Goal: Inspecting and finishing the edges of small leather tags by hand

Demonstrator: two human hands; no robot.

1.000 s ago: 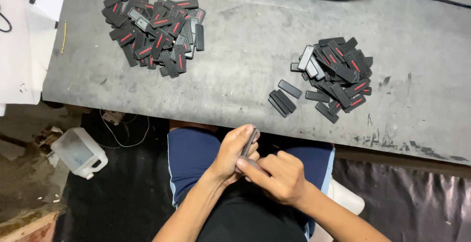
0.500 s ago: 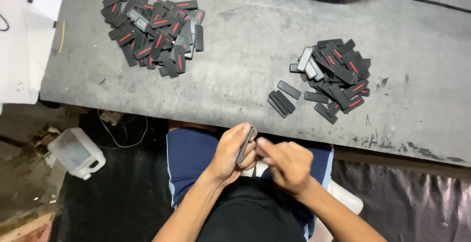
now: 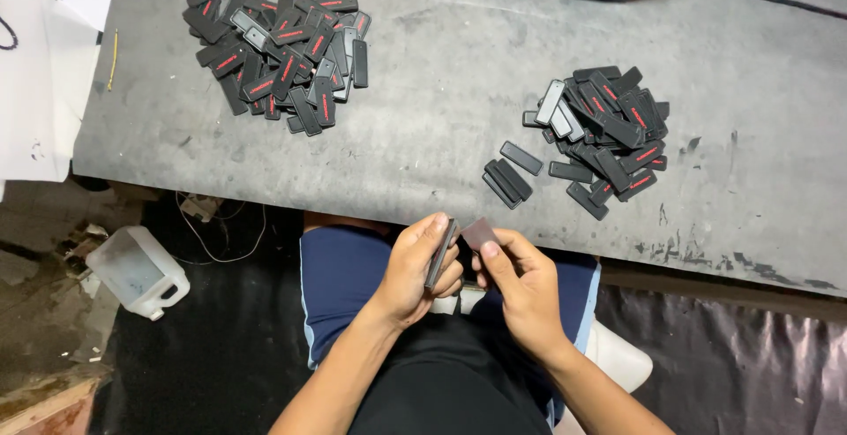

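Over your lap, just short of the table edge, your left hand [image 3: 415, 267] pinched a dark flat strip [image 3: 440, 253] on its edge between thumb and curled fingers, holding it upright. Your right hand [image 3: 520, 285] sat just beside it, thumb and forefinger pressed on a small grey piece [image 3: 479, 233] whose corner nearly met the strip (whether they actually touched, I couldn't tell). You looked to be in the fitting step, bringing the two parts together; the next move would call for lining their edges up squarely before pressing. Farther out on the grey table [image 3: 441, 135], a smaller pile of black strips [image 3: 600, 131] lay to your right, a few loose ones beside it. Farthest off, at the left, sat the bigger pile of red-marked strips [image 3: 278, 51].
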